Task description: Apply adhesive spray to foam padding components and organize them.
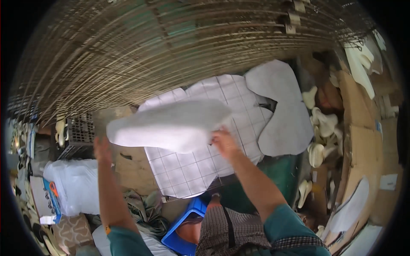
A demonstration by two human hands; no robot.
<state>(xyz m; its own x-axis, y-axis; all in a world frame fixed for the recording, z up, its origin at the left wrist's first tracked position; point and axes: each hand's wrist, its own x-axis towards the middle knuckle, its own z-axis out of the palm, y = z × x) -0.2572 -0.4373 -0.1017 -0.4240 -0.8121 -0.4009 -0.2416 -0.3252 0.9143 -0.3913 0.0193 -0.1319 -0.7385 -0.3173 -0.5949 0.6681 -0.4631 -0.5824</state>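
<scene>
A white, rounded cut-out piece of sheet material point(171, 126) is held aloft, tilted and smeared by motion. My right hand point(225, 144) pinches its lower right edge. Beside its left end is my left hand point(102, 150), blurred, with fingers stretched up and apart from the sheet. Beneath lies a wire grid point(188, 173) with pale, similarly shaped pieces on or under its wires. Two more greyish-white cut-out pieces rest at its right, an upper one point(273, 81) and a lower one point(288, 128).
A stack of wire racks point(141, 55) spans the far side. Left stand a dark plastic crate point(79, 130) and a clear plastic bundle point(72, 183). A blue bin point(181, 239) sits near my legs. Cardboard point(363, 149) and white shoe-last-like forms point(324, 121) line the right.
</scene>
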